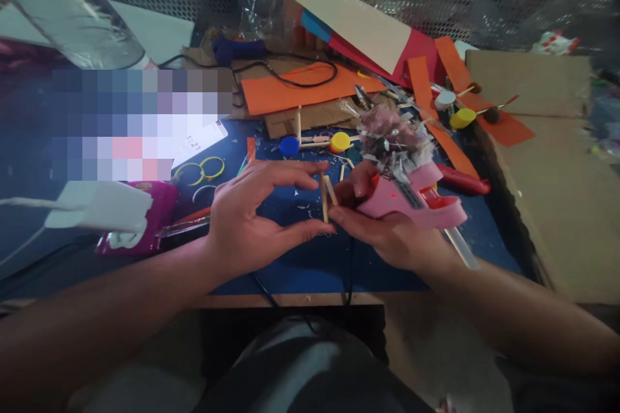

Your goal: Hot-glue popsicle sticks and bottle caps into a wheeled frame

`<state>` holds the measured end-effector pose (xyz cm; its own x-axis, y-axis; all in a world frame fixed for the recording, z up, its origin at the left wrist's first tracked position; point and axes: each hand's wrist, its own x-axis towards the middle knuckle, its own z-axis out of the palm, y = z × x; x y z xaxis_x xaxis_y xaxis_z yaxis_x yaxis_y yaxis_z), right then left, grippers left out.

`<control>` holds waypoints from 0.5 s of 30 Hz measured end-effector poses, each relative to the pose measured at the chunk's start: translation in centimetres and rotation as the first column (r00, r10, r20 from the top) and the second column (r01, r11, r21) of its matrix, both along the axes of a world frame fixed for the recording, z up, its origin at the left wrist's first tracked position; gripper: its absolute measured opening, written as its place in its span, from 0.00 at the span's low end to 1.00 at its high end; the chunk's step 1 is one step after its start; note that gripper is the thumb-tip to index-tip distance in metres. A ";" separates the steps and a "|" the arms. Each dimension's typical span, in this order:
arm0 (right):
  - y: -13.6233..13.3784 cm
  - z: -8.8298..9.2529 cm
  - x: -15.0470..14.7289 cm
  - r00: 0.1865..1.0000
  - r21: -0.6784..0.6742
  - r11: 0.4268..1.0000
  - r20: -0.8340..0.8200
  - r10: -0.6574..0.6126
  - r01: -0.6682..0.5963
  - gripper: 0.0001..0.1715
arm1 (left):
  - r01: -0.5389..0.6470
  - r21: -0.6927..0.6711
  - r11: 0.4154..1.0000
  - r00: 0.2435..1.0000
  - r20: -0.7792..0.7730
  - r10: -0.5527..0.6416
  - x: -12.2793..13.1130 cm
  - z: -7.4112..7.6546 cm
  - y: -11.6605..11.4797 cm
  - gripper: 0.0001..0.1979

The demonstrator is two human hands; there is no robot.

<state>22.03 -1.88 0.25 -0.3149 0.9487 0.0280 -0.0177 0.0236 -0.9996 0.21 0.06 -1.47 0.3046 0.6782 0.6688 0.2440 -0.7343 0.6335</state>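
Observation:
A thin wooden stick (324, 199) stands between the thumb and index finger of my left hand (252, 213), which are closed on its two ends. Beside it a second short wooden stick (330, 190) leans at an angle and meets the fingertips of my right hand (397, 235). Lodged in that right hand is a pink glue gun (411, 197) with a red trigger and a clear glue stick (462, 248) poking out. A fluffy, tinsel-like clump (394, 132) covers its upper part; whether it is stuck to the gun I cannot tell.
Behind the hands lie bottle caps, blue (289, 146) and yellow (340, 141), among loose sticks. Orange sheets (285, 90), a blue-handled tool (237, 50) with a cable and cardboard (557, 193) surround the blue tabletop. At left are a white plug (99, 206), bangles (199, 171) and a bottle (82, 19).

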 end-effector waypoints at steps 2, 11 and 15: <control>0.1 0.1 0.0 1.000 0.012 1.000 0.007 -0.022 0.022 0.28 | -0.007 -0.020 1.000 1.000 0.006 0.007 0.0 0.0 0.0 0.25; 0.3 0.3 0.1 0.998 -0.035 0.999 -0.038 -0.043 0.041 0.30 | -0.040 -0.011 0.999 0.999 0.010 0.040 -0.1 0.0 0.0 0.26; 0.3 0.6 0.0 0.999 -0.018 1.000 -0.031 -0.008 0.008 0.32 | -0.041 0.006 0.999 0.999 -0.010 0.041 -0.2 0.2 0.2 0.25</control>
<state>22.03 -1.54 0.82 -0.3065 0.9517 0.0202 -0.0486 0.0055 -0.9988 0.05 0.22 -1.29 0.2837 0.6863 0.6698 0.2802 -0.7273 0.6265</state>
